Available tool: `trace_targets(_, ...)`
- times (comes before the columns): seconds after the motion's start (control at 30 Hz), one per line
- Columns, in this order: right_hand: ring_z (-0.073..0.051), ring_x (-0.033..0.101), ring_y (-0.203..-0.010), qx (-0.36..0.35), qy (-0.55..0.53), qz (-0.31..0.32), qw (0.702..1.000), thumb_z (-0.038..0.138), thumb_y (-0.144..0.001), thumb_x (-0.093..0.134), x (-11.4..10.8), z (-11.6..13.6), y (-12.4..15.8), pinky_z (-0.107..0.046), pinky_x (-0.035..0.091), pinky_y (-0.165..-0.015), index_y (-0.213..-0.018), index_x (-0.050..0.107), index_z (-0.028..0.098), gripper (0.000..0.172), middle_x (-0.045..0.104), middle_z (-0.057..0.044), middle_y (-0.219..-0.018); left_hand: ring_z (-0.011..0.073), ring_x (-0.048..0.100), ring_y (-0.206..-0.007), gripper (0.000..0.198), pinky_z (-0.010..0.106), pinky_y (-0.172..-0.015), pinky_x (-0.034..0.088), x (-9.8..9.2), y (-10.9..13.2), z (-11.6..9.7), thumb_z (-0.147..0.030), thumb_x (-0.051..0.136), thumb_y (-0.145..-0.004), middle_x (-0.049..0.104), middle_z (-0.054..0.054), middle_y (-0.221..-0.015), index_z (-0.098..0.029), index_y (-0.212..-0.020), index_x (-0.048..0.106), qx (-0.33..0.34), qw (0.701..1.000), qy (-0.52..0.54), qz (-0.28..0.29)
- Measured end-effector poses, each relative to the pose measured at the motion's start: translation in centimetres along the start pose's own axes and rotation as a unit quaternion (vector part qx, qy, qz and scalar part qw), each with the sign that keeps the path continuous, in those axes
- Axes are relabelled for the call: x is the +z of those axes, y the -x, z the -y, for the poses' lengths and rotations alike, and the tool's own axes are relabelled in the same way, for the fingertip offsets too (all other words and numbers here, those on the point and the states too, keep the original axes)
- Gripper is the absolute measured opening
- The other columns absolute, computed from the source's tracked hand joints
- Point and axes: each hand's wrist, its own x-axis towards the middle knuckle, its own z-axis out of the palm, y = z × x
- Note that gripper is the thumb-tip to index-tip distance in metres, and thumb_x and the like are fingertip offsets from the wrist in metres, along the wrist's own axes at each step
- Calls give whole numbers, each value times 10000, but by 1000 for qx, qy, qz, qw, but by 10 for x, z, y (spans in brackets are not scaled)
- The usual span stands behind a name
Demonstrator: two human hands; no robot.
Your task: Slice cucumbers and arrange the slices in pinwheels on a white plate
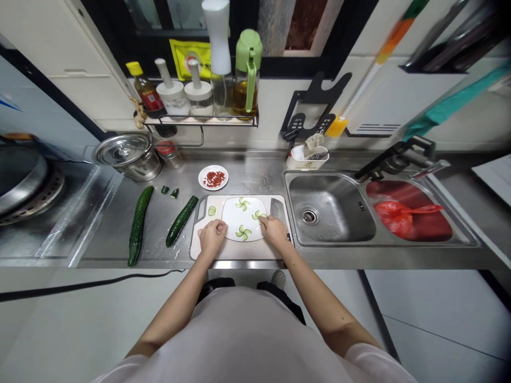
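Observation:
A white plate (243,215) lies on a light cutting board (255,251) with a grey rim. Three pinwheels of thin cucumber slices (242,204) are laid out on the plate. At the plate's right edge, the fingertips of my right hand (274,232) are closed on a slice of the right-hand pinwheel (257,215). My left hand (212,236) is by the plate's left edge, its thumb and fingers pinched together; whatever they hold is too small to make out. A small stack of cucumber slices (212,210) rests on the board's left part.
Left of the board lie a cut cucumber (182,221), a longer cucumber (139,226) and small end pieces (174,193). A saucer of red bits (220,185) stands behind. The sink (331,234) is on the right, a lidded pot (138,165) on the left, a bottle rack (207,121) above.

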Motion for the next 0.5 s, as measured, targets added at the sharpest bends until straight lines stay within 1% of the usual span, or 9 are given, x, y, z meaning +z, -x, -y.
trace_targets(0.13,-211,606,-949,9,-30,-22,999,279,-969,366,-4,1,2,-279,421,-775,-1360,550,271,432,658,-94,-1104,212,615,-928,184,348,-884,356,-3,-9,9,-354,535,-844,688,15,-891,-265,-948,657,-32,999,-7,-35)
trace_targets(0.23,-209,605,-982,20,-56,-50,997,312,-978,353,-6,0,5,-277,426,-808,-1355,552,246,431,658,-88,-1148,230,617,-961,237,363,-889,371,-7,-23,18,-345,532,-846,684,36,-948,-256,-1040,634,-69,994,-12,-80)
trace_targets(0.3,-205,603,-1009,21,-78,-71,994,320,-975,360,-7,-1,9,-272,429,-830,-1319,579,236,416,663,-79,-1159,248,617,-985,266,372,-885,383,-9,-34,22,-352,532,-849,677,55,-978,-246,-1077,619,-86,991,-21,-98)
trace_targets(0.4,-195,611,-1010,16,-126,-103,987,317,-966,375,-5,-1,18,-268,437,-854,-1268,609,234,390,673,-64,-1162,284,613,-1018,297,396,-892,388,-9,-48,25,-393,537,-850,673,96,-1039,-231,-1086,617,-99,989,-48,-101)
trace_targets(0.5,-193,628,-965,10,-171,-124,977,315,-952,395,-3,-1,27,-274,448,-859,-1231,629,220,376,685,-65,-1146,315,606,-1038,320,433,-911,375,-7,-56,25,-430,531,-852,660,129,-1101,-220,-1074,627,-110,986,-82,-91)
